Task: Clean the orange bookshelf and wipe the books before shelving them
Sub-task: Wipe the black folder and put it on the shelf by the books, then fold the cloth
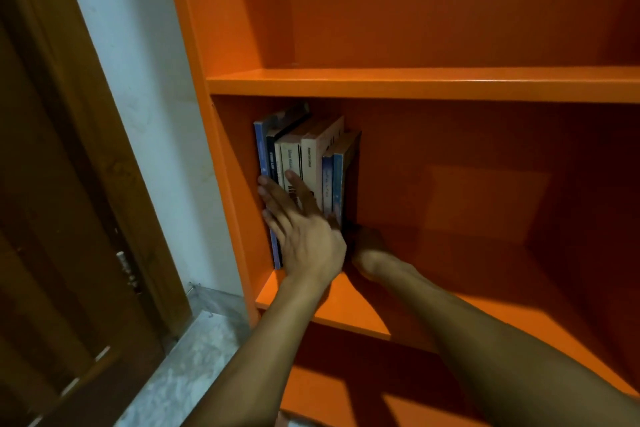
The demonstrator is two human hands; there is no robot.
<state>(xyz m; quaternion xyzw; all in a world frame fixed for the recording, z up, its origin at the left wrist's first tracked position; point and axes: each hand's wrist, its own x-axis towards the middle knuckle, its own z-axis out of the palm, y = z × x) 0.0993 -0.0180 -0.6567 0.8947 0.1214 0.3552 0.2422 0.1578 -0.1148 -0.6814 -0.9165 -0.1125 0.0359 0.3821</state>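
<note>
Bookshelf (415, 83): orange, open-fronted; two compartments in view, one above the other, parted by a flat board.
Books (304, 163): a short row standing upright in the lower compartment, packed against its left wall, spines facing out; blue spines at both ends of the row, cream and dark ones between.
Left hand (304, 236): fingers straight and spread, laid flat against the spines of the books; grasps nothing.
Right hand (367, 250): low on the shelf board, just right of the last book, in deep shadow; fingers hidden, so whether it grips anything cannot be told.
Door (52, 218): dark brown wood, far left.
Wall (138, 80): white strip between door and bookshelf.
Floor (180, 367): grey marbled, near left.
</note>
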